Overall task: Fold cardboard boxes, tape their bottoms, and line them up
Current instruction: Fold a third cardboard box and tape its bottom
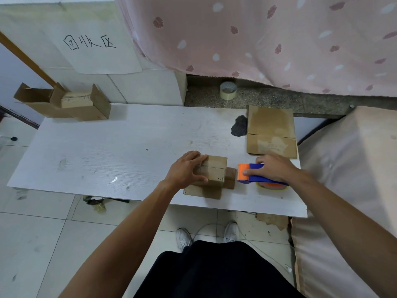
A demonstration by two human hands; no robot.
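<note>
Cardboard box [216,168], matte, in left hand [186,169] grip; right hand [277,168] grip holds plastic tape dispenser [263,180].

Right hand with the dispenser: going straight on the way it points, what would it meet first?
Probably the box under the left hand. The right hand grips the dispenser, orange head aimed at the box's side flap across a small gap; both seem at table level.

The right hand [277,168] covers the handle of the tape dispenser [242,168].

Bare forearms [133,222]; black garment [214,274]; white laced sneakers [183,237]
</note>
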